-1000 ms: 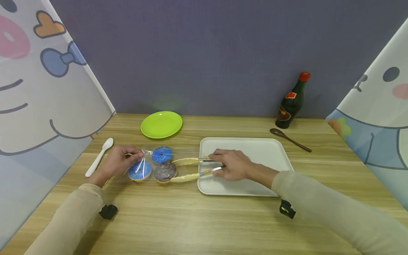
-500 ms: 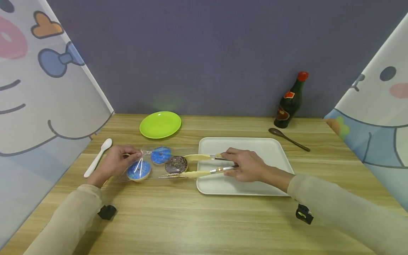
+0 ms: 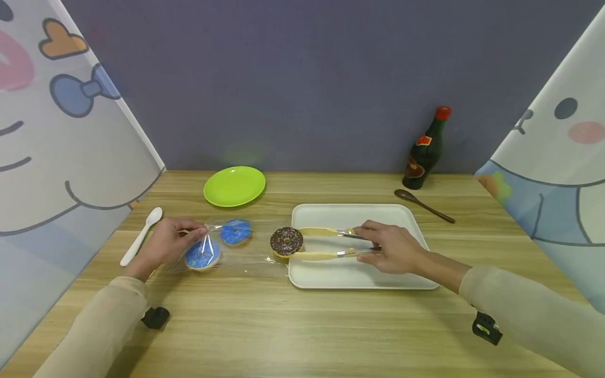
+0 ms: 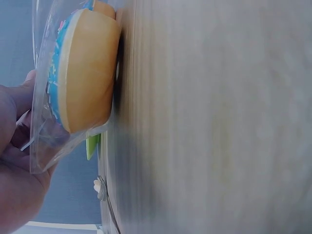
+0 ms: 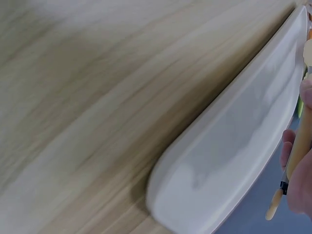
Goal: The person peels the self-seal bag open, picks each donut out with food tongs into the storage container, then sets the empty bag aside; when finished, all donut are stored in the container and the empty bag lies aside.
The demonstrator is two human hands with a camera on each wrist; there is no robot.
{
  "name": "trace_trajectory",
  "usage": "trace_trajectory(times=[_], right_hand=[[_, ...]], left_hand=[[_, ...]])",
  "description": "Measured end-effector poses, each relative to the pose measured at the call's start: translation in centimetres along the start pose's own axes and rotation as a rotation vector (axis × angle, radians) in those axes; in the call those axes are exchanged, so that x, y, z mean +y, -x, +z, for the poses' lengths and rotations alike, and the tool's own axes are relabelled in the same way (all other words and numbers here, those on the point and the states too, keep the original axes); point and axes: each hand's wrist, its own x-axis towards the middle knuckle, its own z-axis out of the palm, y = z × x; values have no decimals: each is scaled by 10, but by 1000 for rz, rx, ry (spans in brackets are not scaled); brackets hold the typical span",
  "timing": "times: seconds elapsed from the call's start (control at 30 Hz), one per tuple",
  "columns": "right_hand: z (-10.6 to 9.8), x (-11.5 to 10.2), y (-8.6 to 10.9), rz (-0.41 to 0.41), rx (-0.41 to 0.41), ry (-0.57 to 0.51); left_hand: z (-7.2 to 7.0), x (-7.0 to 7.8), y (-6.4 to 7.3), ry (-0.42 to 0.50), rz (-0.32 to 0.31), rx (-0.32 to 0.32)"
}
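My left hand [image 3: 172, 244] pinches the edge of a clear plastic bag [image 3: 255, 265] lying on the table. Inside the bag are two donuts with blue icing: a nearer blue donut [image 3: 202, 255], seen side-on in the left wrist view with sprinkles [image 4: 83, 68], and a farther blue donut [image 3: 235, 232]. My right hand [image 3: 394, 248] grips a pair of tongs [image 3: 326, 255] with pale yellow tips. Between those tips is a chocolate donut [image 3: 286, 241], at the bag's mouth and overlapping the left rim of the white tray [image 3: 354, 273].
A green plate [image 3: 234, 186] lies at the back left, a white spoon [image 3: 142, 236] beside my left hand. Behind the tray to the right are a dark wooden spoon [image 3: 424, 206] and a dark bottle [image 3: 427, 149] with a red cap, near the grey back wall [image 3: 307, 89].
My right hand has drawn the tongs to the right, bringing the chocolate donut from among the blue ones to the tray's left rim. My left hand keeps its hold on the bag.
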Motion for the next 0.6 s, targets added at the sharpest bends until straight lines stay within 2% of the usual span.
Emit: trace_trajectory(times=[0.43, 0.6], right_hand=[[-9, 28, 26, -42, 110, 50], [-10, 36, 30, -28, 109, 76]], left_hand=[[-1, 1, 0, -2, -9, -3], [-1, 1, 2, -9, -21, -4]])
